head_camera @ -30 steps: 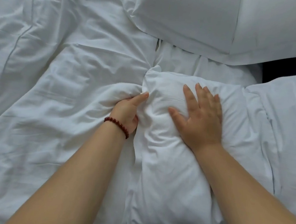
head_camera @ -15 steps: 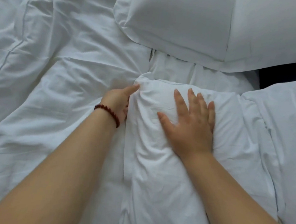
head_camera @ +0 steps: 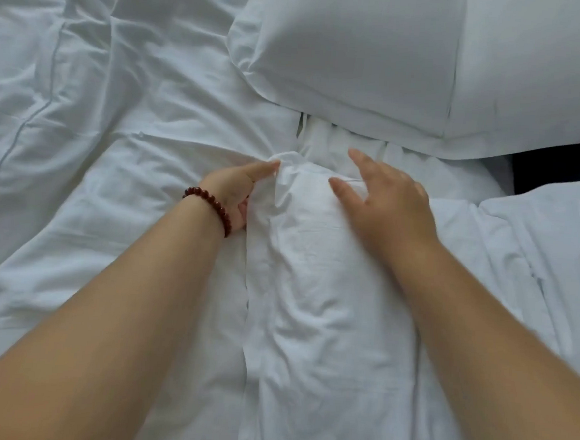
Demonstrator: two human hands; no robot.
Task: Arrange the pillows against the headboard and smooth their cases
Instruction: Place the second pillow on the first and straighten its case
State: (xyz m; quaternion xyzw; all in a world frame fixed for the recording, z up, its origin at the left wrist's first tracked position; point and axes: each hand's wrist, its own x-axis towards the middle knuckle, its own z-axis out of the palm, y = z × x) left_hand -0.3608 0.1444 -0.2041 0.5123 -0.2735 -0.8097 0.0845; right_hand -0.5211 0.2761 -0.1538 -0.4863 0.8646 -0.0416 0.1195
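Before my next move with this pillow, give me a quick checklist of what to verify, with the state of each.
1. Grip on the pillow: ok, left hand has fingers tucked under its edge.
2. Top held: ok, right hand lies flat, fingers spread.
3. Smoothness: not ok, creases run along its middle.
4. Way ahead free: not ok, the big pillow lies just beyond.
5. Set against the headboard: cannot tell, none clearly in view.

The bed bears a rumpled duvet, a large pillow, a creased pillow and a right-hand pillow.
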